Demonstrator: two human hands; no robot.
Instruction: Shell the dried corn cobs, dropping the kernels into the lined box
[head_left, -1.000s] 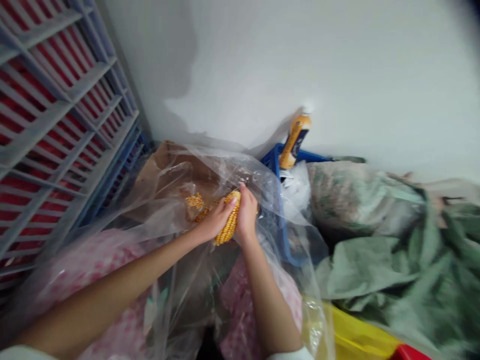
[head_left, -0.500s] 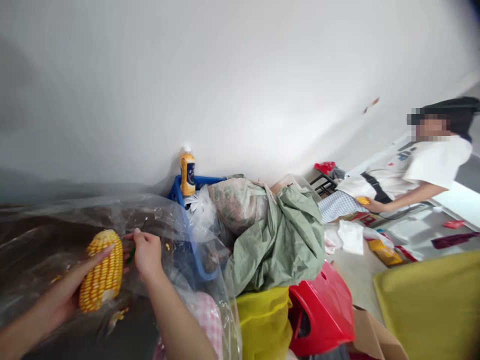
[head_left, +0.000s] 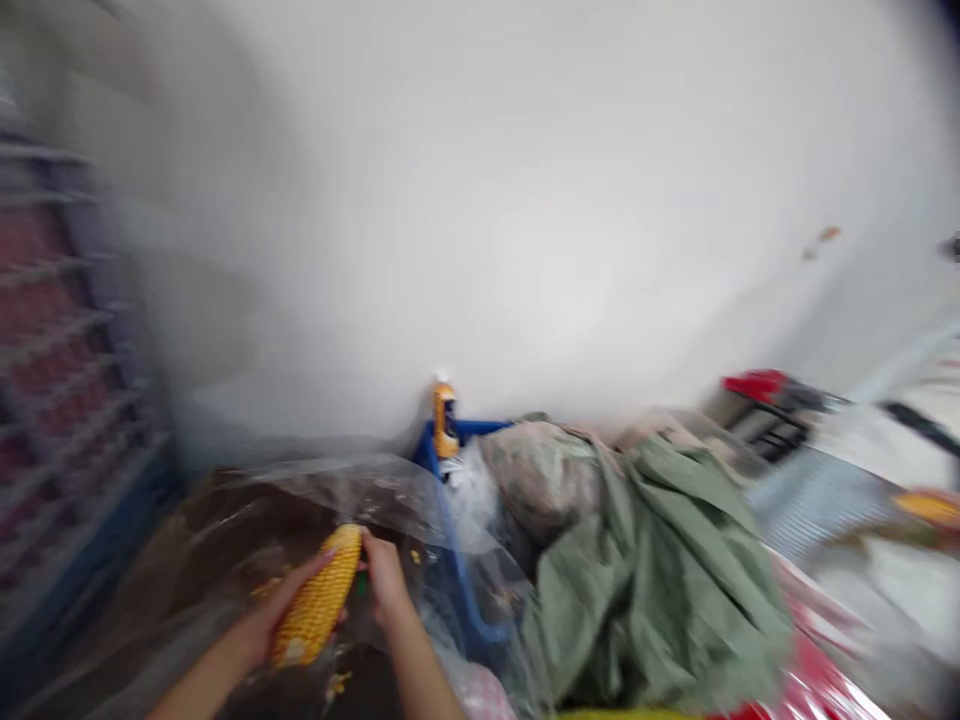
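Note:
A yellow ear of corn (head_left: 319, 600) is tilted in my left hand (head_left: 274, 610), whose fingers wrap around it from the left. A pale patch shows at its lower end. My right hand (head_left: 384, 575) is closed at the cob's upper right end, fingertips close against the kernels. A bit of green shows beneath those fingers, but what it belongs to is hidden. Under both hands spreads a clear plastic sheet (head_left: 225, 520) with loose kernels (head_left: 341, 683) lying on it.
A blue basket (head_left: 459, 570) stands right of my hands, with an orange bottle (head_left: 445, 420) at its back corner. Farther right lies green cloth (head_left: 667, 580). A stacked rack (head_left: 67, 330) is on the left. A person's orange-yellow item (head_left: 930, 507) shows at the right edge.
The view has swung left and up, so the scene sits farther right and lower, and the rack appears. My right hand has come up against the cob's upper end.

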